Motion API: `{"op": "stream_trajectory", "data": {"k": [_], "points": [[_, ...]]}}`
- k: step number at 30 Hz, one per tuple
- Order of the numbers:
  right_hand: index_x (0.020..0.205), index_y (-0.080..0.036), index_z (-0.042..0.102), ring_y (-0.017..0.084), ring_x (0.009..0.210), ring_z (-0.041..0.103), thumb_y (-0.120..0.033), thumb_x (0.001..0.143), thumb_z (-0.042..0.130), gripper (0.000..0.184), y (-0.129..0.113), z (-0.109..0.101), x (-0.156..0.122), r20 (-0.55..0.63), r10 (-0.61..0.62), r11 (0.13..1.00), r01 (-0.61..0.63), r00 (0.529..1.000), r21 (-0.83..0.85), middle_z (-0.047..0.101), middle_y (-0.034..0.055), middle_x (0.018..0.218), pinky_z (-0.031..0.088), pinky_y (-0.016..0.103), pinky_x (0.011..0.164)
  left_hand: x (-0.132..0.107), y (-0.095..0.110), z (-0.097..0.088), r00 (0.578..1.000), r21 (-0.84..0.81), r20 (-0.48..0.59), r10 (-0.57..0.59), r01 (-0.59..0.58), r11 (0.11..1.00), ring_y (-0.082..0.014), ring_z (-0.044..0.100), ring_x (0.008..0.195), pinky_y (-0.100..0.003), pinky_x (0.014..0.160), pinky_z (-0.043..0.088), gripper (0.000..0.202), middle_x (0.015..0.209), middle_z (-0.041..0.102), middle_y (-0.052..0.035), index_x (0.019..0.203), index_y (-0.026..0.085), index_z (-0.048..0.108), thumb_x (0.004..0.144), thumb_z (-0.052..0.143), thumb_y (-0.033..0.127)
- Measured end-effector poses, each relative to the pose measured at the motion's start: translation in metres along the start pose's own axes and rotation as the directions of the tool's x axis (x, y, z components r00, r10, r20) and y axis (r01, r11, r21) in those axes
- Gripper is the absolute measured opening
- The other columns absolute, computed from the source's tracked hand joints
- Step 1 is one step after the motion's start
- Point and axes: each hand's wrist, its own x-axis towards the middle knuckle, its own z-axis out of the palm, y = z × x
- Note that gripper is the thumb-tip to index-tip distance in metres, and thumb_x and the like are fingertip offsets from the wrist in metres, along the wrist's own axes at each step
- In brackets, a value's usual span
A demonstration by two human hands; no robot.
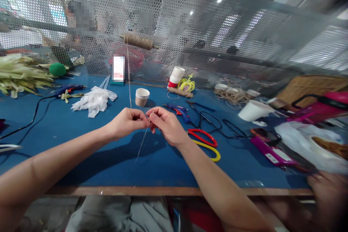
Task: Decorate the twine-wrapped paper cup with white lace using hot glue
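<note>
My left hand [127, 121] and my right hand [167, 125] meet above the blue table [81, 141], fingertips pinched together on a thin twine strand [141, 145]. The strand's loose end hangs down toward the table. Another length of twine rises from my left hand up to a twine spool [138, 41] mounted on the perforated metal screen. A small paper cup [141, 96] stands just behind my hands.
Red and yellow scissors [206, 143] lie right of my right hand. A blue glue gun [178, 110], stacked cups [176, 76], a tipped white cup [251, 110], white plastic [94, 101] and palm leaves [19, 74] lie around. Another person's hand [327, 192] shows at bottom right.
</note>
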Motion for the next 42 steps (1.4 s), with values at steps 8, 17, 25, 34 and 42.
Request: {"op": "stream_trajectory", "data": {"k": [8,17,25,34,42], "points": [[0.069,-0.017,0.051,0.007,0.048,0.047,-0.038,0.072,0.063,0.025,0.0005,-0.0055,0.0,0.019,0.009,1.0,-0.009,1.0,-0.016,0.05,-0.0049,0.056,0.04,0.021,0.047,0.0007,0.0009,-0.0002,0.999,-0.005,0.0,-0.041,0.041,0.999,-0.0057,0.038,0.05,-0.021,0.049,0.026,0.019,0.054,0.051,0.0032,0.061,0.012,0.057,0.062,0.063,0.03],[0.067,-0.017,0.048,0.007,0.045,0.045,-0.043,0.073,0.06,0.029,-0.0025,-0.0036,-0.0005,-0.012,0.02,0.99,-0.021,1.0,-0.141,0.047,-0.0057,0.052,0.037,0.022,0.047,-0.0004,0.0023,0.0013,1.0,0.074,-0.013,-0.005,0.006,0.997,-0.0048,0.036,0.049,-0.021,0.047,0.025,0.017,0.052,0.046,0.0047,0.061,0.012,0.056,0.064,0.061,0.028],[0.066,-0.017,0.048,0.006,0.043,0.042,-0.043,0.072,0.06,0.03,-0.0028,-0.0023,-0.001,-0.01,0.041,0.984,-0.042,0.999,-0.171,0.046,-0.0061,0.05,0.035,0.021,0.044,-0.0006,-0.0001,0.0028,1.0,0.072,0.0,0.006,-0.006,0.997,-0.0049,0.034,0.049,-0.021,0.047,0.024,0.024,0.051,0.044,0.0049,0.059,0.012,0.054,0.067,0.06,0.033],[0.081,-0.018,0.057,0.006,0.051,0.047,-0.035,0.069,0.065,0.023,0.0,-0.006,0.0016,0.148,0.065,0.988,-0.084,0.987,0.126,0.052,-0.0032,0.067,0.037,0.02,0.044,-0.0001,0.0005,-0.0022,0.996,-0.112,0.061,-0.07,0.077,0.991,-0.0053,0.036,0.05,-0.022,0.049,0.024,0.018,0.054,0.049,0.004,0.061,0.012,0.056,0.063,0.063,0.029],[0.067,-0.016,0.052,0.005,0.047,0.044,-0.038,0.065,0.068,0.028,0.0006,-0.0057,0.0023,0.072,0.103,0.991,-0.109,0.992,0.078,0.048,-0.0051,0.057,0.035,0.019,0.043,0.0022,-0.0027,0.0006,0.999,0.005,0.037,-0.027,0.027,1.0,-0.006,0.041,0.053,-0.021,0.051,0.029,0.018,0.057,0.054,0.0021,0.063,0.011,0.057,0.065,0.062,0.029]]}}
